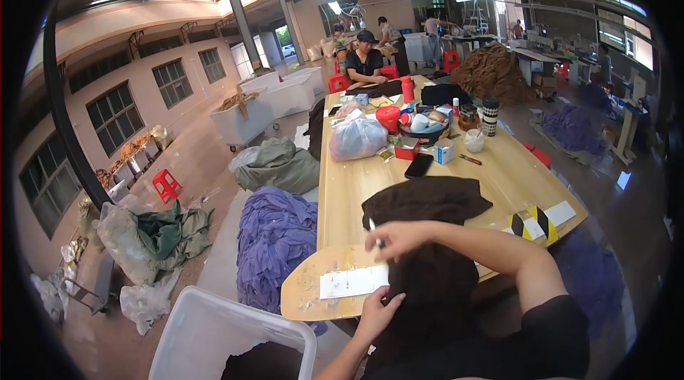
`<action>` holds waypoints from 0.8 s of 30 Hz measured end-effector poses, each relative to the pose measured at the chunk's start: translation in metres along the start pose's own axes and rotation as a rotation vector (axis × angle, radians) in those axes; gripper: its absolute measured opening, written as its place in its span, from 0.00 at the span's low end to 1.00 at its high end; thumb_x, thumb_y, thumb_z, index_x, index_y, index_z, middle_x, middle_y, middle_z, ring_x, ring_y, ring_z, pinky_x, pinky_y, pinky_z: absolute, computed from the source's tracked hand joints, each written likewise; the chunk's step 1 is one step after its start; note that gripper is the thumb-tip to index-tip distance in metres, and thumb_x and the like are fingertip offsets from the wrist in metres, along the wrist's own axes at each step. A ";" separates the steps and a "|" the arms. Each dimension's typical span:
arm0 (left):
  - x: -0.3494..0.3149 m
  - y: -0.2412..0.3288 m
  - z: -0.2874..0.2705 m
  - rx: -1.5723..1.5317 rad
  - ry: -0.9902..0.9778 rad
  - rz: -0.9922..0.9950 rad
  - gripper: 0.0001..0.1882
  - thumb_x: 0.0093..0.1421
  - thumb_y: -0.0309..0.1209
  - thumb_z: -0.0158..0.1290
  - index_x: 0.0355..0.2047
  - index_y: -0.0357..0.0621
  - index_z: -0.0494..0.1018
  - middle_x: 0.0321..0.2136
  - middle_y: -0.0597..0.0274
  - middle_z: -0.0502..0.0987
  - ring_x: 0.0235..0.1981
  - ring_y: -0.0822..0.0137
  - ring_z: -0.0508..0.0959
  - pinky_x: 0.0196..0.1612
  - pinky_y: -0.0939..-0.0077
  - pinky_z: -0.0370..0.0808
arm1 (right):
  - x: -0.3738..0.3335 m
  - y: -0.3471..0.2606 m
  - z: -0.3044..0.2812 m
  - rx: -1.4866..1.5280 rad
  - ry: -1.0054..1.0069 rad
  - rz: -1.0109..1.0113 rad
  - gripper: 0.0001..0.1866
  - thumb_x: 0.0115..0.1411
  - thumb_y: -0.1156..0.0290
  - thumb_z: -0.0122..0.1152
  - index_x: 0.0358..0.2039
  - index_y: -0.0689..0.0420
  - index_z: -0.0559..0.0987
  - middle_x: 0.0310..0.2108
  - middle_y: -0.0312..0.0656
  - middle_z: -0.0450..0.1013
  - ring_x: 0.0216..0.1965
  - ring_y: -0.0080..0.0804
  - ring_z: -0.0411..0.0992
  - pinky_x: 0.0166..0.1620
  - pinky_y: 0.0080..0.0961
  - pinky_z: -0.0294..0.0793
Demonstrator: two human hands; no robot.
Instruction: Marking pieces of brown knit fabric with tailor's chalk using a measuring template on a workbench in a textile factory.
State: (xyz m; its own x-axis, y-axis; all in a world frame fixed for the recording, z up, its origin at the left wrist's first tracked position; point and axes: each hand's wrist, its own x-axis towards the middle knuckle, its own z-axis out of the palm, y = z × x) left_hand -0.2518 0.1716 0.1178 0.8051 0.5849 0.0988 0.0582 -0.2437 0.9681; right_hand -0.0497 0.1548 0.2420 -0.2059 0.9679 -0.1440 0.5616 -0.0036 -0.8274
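Observation:
My right hand [400, 239] is closed around a slim pen-like tool [372, 224], its pale end pointing up past the fingers. It hovers over dark brown cloth [436, 284] that runs from the table toward my body. Beside the cloth's left edge, my left hand [377, 312] lies with thumb and forefinger apart, the fingertips by a white card [350, 283]. That card rests on the worn rounded end [303, 287] of the table. A folded dark brown piece [427, 198] lies farther up the wooden tabletop [349, 198].
Across the table are a black phone [419, 165], snips [470, 160], a bagged bundle [358, 139] and a patterned tumbler [489, 116]. A white bin [192, 334] stands at my left, near purple cloth [274, 244]. A person [365, 63] sits at the far end.

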 end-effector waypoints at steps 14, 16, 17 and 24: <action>0.037 0.062 0.008 -0.454 -0.136 -0.338 0.08 0.57 0.29 0.54 0.28 0.35 0.72 0.27 0.60 0.76 0.24 0.68 0.76 0.30 0.76 0.73 | -0.057 0.033 0.029 0.023 0.610 -0.256 0.08 0.50 0.75 0.59 0.33 0.60 0.73 0.29 0.35 0.72 0.26 0.19 0.69 0.28 0.19 0.69; 0.041 0.054 0.005 0.062 -0.133 0.039 0.10 0.57 0.30 0.54 0.26 0.34 0.72 0.26 0.56 0.76 0.23 0.61 0.75 0.30 0.72 0.73 | -0.065 0.031 0.034 0.055 0.644 -0.169 0.11 0.50 0.75 0.59 0.36 0.60 0.73 0.33 0.38 0.73 0.28 0.22 0.70 0.31 0.19 0.71; 0.044 0.052 0.003 0.567 -0.128 0.435 0.11 0.56 0.31 0.54 0.24 0.33 0.72 0.25 0.52 0.75 0.22 0.54 0.74 0.30 0.69 0.72 | -0.068 0.032 0.035 0.104 0.583 -0.169 0.15 0.50 0.76 0.59 0.40 0.59 0.72 0.36 0.39 0.72 0.32 0.24 0.71 0.34 0.19 0.72; 0.098 0.089 0.017 -0.852 -0.296 -0.518 0.14 0.64 0.40 0.43 0.44 0.47 0.69 0.40 0.66 0.74 0.42 0.68 0.73 0.44 0.68 0.70 | -0.070 0.038 0.060 -0.149 1.035 -0.198 0.29 0.43 0.81 0.55 0.50 0.60 0.65 0.48 0.50 0.66 0.50 0.46 0.66 0.53 0.33 0.65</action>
State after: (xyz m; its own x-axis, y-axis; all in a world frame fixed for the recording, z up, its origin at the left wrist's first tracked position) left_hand -0.1576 0.1942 0.2101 0.9196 0.2207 -0.3249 0.0946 0.6783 0.7287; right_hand -0.0626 0.0719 0.1880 0.4375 0.6907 0.5757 0.6996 0.1407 -0.7005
